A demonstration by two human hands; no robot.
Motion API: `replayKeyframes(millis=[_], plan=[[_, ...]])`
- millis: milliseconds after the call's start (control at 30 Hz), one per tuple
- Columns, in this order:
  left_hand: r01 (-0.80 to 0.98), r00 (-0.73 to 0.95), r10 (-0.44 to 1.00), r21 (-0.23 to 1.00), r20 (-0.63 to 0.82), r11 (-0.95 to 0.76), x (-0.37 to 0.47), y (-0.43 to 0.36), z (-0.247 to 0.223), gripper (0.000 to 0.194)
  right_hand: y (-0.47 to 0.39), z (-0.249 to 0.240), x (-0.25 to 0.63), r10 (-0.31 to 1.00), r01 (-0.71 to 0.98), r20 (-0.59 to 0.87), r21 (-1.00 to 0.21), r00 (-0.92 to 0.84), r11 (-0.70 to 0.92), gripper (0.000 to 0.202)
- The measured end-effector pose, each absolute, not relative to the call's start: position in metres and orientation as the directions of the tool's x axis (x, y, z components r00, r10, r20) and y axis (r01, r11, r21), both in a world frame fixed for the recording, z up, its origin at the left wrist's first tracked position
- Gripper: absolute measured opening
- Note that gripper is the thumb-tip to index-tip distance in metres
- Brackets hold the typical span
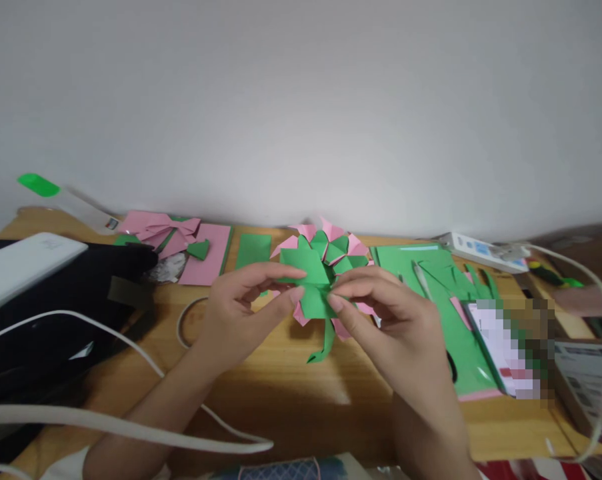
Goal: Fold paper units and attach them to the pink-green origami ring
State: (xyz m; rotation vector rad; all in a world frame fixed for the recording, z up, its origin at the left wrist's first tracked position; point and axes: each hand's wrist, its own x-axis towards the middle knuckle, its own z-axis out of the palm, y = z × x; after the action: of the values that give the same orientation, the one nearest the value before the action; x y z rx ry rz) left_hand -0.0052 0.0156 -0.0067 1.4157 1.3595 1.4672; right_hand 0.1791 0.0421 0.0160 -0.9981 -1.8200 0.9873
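Between my two hands, above the middle of the wooden table, is a piece of folded green paper [305, 263]. My left hand [253, 307] pinches its left side between thumb and fingers. On its right side my right hand [391, 320] pinches it near a crease, thumb below and fingers above. Right behind the sheet stands a round pink and green origami flower [331, 233], partly hidden by the paper and my fingers. A curled green paper stem [323, 347] shows below the held sheet.
At left lie pink paper pieces [168, 233], a pink sheet [208, 253] and a black bag [101, 307]. Green sheets [451, 353], a phone [503, 347] and a white power strip [483, 253] are at right. White cables [131, 427] cross the foreground; a wall rises behind.
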Motion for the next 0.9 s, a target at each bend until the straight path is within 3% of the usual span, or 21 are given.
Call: replayKeyframes(millis=[167,500,733,900], plan=[[0.095,-0.247,0.944,0.975,0.217,-0.199,-0.005,0.019,-0.003,0.005,0.042,0.018,0.178,0.888,0.229,0.266,-0.902,-0.376,0.367,0.013],[0.004,-0.197,0.961,0.981,0.193,-0.196,-0.006,0.018,-0.001,0.003,0.043,0.017,0.180,0.888,0.184,0.279,-0.914,-0.366,0.363,0.012],[0.146,-0.182,0.960,0.971,0.213,-0.188,-0.008,0.012,0.002,0.011,0.045,0.017,0.180,0.913,0.171,0.237,-0.937,-0.332,0.305,0.005],[0.124,-0.140,0.965,0.971,0.221,-0.205,-0.007,0.010,0.004,0.015,0.047,0.012,0.179,0.940,0.140,0.160,-0.968,-0.301,0.210,0.002]])
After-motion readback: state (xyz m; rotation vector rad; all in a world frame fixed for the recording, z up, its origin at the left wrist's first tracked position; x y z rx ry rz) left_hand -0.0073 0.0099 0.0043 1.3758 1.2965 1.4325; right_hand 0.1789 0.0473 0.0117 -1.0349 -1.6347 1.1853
